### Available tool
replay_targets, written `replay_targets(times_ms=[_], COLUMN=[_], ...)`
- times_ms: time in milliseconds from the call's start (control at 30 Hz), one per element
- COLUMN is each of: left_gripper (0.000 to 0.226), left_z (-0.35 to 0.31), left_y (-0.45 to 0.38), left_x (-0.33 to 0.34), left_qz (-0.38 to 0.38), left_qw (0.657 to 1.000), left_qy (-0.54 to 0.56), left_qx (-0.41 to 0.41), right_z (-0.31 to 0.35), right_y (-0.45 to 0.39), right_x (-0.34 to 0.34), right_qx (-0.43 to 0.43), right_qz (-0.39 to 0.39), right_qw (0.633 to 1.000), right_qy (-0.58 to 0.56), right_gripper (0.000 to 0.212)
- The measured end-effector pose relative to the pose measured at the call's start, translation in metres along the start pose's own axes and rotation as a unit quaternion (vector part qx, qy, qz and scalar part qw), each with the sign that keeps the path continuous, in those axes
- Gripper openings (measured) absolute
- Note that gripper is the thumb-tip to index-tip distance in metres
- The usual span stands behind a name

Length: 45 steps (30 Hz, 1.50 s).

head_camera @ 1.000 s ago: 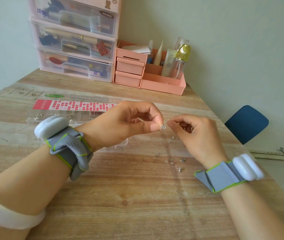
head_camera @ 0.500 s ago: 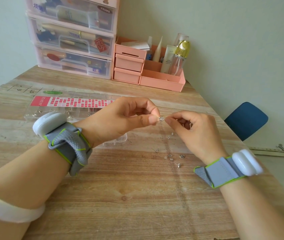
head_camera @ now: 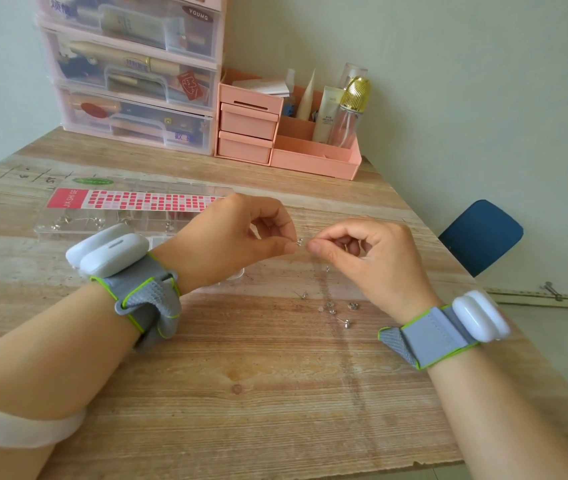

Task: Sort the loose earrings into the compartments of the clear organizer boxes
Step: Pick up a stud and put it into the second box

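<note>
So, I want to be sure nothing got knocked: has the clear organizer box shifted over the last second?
No. The clear organizer box keeps its place beside the pencil marks on the table.

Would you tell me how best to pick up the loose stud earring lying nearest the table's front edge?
Pinch the stud earring from above across its thin post, close to the head. It lies flat on the wooden table, post pointing away from the right hand, slightly apart from the other studs.

Small silver earring (head_camera: 299,241) pinched mid-air, loose studs (head_camera: 336,308) scattered on wood, clear organizer box (head_camera: 109,223) holding several studs
</note>
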<state>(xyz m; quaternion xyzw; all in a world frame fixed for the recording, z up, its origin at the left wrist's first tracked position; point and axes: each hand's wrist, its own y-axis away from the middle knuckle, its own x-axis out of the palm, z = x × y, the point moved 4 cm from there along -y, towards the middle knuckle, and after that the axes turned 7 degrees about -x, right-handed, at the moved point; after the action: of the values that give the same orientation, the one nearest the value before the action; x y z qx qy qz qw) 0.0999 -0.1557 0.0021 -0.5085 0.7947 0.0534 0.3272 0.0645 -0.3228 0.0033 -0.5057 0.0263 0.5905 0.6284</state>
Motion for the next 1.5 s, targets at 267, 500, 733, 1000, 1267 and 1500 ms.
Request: replay_targets(times_ms=[267,500,733,1000,1267,1500], left_gripper=[0.014,0.013,0.012,0.014,0.012,0.012], left_z=[-0.006,-0.005,-0.007,-0.010,-0.009,-0.006], left_y=[0.004,0.005,0.008,0.010,0.010,0.009], left_x=[-0.004,-0.002,0.000,0.000,-0.001,-0.002], left_qz=[-0.045,-0.033,-0.027,-0.026,-0.027,-0.029], left_qw=[0.997,0.997,0.996,0.996,0.997,0.996], left_qy=[-0.059,-0.073,-0.079,-0.078,-0.075,-0.077], left_qx=[0.012,0.017,0.027,0.029,0.023,0.015], right_z=[0.000,0.004,0.006,0.017,0.013,0.011], right_y=[-0.001,0.007,0.020,0.036,0.037,0.025], right_x=[-0.003,-0.011,-0.008,-0.015,-0.011,0.001], right_qx=[0.047,0.083,0.108,0.133,0.135,0.116], right_qz=[0.049,0.108,0.137,0.227,0.259,0.206], right_qw=[0.997,0.989,0.984,0.962,0.956,0.972], right_qy=[0.045,0.050,0.032,-0.065,-0.020,-0.014], right_gripper=[0.008,0.006,0.007,0.011,0.007,0.009])
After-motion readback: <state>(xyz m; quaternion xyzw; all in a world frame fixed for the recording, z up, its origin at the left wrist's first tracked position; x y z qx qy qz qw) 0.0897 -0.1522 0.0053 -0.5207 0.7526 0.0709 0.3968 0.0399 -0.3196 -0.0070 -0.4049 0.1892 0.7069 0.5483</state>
